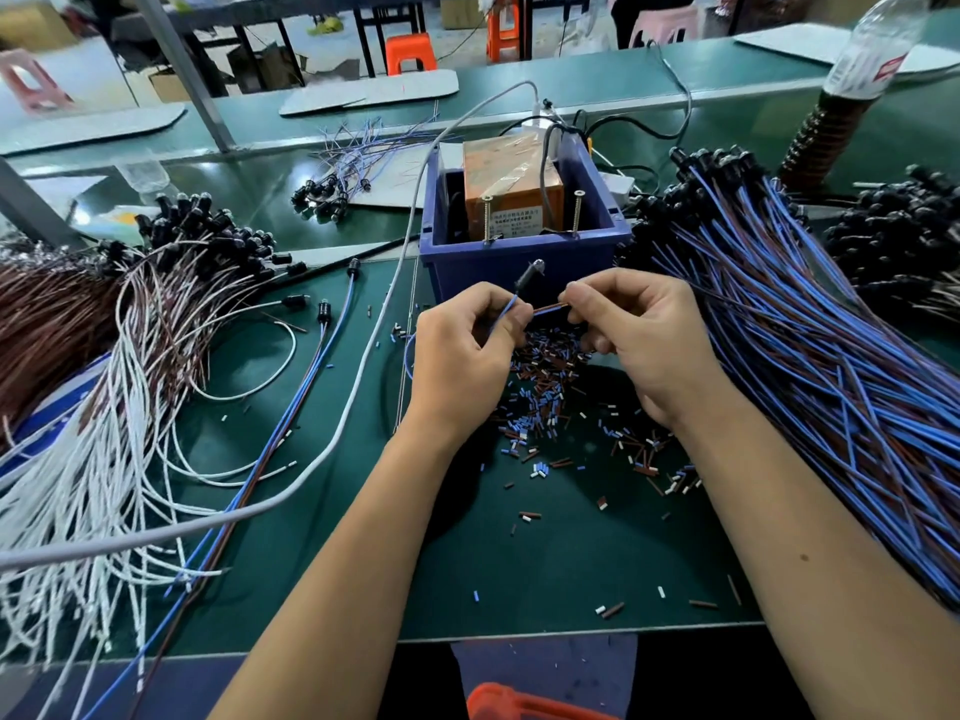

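Orange crate (514,701): one, cut off at the near edge, below the table.
Insulation offcuts (545,402): blue, brown and white, too many to be counted; scattered on the green mat (519,563) under and around both hands.
Left hand (462,356): fingers curled, the blue wire (506,311) pinched between thumb and forefinger.
Right hand (639,340): fingers curled, the brown wire (550,307) pinched at its end.
LED lead (527,277): one, held up between the hands, just in front of the blue bin; black holder uppermost, tilted.
Blue bin (519,262): one; one orange box (514,184) stood inside, label print too small to be read.
Screws (487,218): two, upright at the bin's near wall.
Lead bundles: two large ones; white-brown bundle (104,381) at left, blue-brown bundle (831,356) at right.
Bottle (878,49): one, far right; red label not legible.
Orange stools (410,52): two, beyond the table.
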Demonstrator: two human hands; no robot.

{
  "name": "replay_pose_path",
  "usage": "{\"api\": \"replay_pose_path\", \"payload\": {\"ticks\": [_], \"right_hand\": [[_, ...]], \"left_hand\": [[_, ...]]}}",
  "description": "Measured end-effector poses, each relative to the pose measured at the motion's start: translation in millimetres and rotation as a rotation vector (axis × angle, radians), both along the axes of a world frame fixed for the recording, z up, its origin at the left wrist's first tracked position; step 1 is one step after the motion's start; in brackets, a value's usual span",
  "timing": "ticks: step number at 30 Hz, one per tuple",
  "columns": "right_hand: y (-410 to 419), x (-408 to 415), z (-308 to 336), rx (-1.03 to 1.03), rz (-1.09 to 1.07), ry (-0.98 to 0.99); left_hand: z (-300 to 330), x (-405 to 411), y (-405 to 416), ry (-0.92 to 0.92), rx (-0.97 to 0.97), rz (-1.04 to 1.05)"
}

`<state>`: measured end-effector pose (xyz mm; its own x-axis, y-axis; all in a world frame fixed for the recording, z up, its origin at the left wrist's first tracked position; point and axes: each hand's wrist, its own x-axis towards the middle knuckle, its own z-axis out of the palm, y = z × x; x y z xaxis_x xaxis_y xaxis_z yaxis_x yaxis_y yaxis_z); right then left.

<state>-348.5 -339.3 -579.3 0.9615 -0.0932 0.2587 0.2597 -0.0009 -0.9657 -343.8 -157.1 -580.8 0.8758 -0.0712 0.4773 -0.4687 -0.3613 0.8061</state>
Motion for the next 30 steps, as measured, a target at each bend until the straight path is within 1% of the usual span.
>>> {"api": "replay_pose_path", "payload": {"ticks": [2, 6, 8, 10, 11, 12, 14, 16, 18, 20, 23, 26, 28, 30], "right_hand": [[0, 1, 0, -0.008, -0.018, -0.021], [-8, 6, 0, 0.130, -0.163, -0.046], [-7, 6, -2, 0.070, -0.190, -0.066], [3, 3, -4, -0.026, -0.139, -0.068], [10, 1, -5, -0.038, -0.092, -0.070], [17, -1, -5, -0.015, -0.039, -0.077], [29, -5, -3, 0.097, 0.039, -0.088], [34, -8, -1, 0.189, 0.046, -0.077], [35, -8, 1, 0.226, 0.028, -0.060], [35, -9, 3, 0.242, 0.033, -0.052], [35, -10, 6, 0.277, 0.035, -0.044], [30, -10, 8, 0.293, 0.018, -0.045], [26, -8, 9, 0.312, 0.017, -0.066], [24, -6, 10, 0.324, 0.017, -0.096]], "left_hand": [[0, -1, 0, 0.004, 0.016, -0.010], [0, -1, 1, 0.012, -0.015, 0.012], [1, -2, 0, 0.001, -0.053, 0.033], [2, -3, -4, -0.031, -0.076, 0.060], [2, -4, -7, -0.051, -0.082, 0.075], [2, -5, -9, -0.071, -0.089, 0.088], [2, -6, -11, -0.101, -0.103, 0.100], [1, -6, -11, -0.106, -0.105, 0.093], [1, -5, -11, -0.115, -0.093, 0.081], [3, -6, -12, -0.184, -0.082, 0.098], [6, -7, -14, -0.308, -0.098, 0.171], [5, -5, -10, -0.388, -0.160, 0.298], [5, -3, -5, -0.395, -0.197, 0.402], [7, -3, -4, -0.358, -0.255, 0.475]]}}
